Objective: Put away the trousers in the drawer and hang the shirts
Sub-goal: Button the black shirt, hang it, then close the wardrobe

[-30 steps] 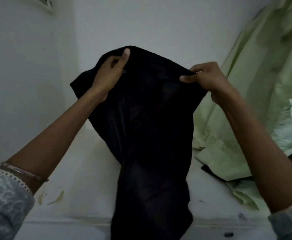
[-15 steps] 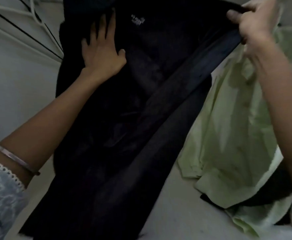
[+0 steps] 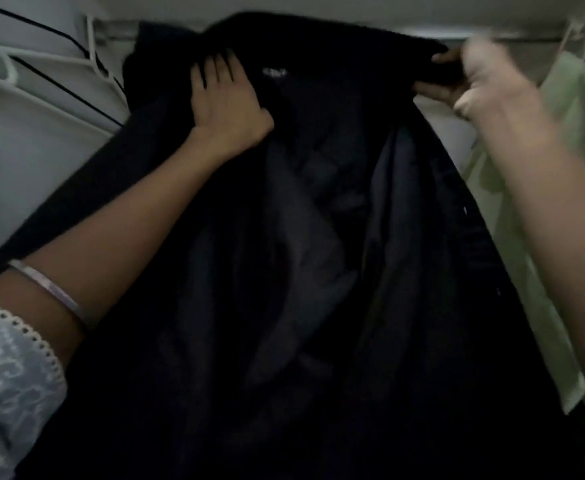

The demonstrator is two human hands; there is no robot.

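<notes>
Up near the rail at the far top of the scene, a black shirt is held spread out, and its dark cloth falls down through the middle of the view to the near edge. The left hand lies flat against the upper left part of the shirt, fingers straight, pointing up and only slightly apart. A small pale label shows just right of them. The right hand is blurred, but its thumb and fingers pinch the shirt's upper right edge just below the rail. A thin bangle circles the left wrist above a pale lace-edged sleeve. To the right, a light green shirt hangs down beside the black one, partly behind the right forearm. At the far left is a white hanger, against pale cloth with thin dark stripes.
</notes>
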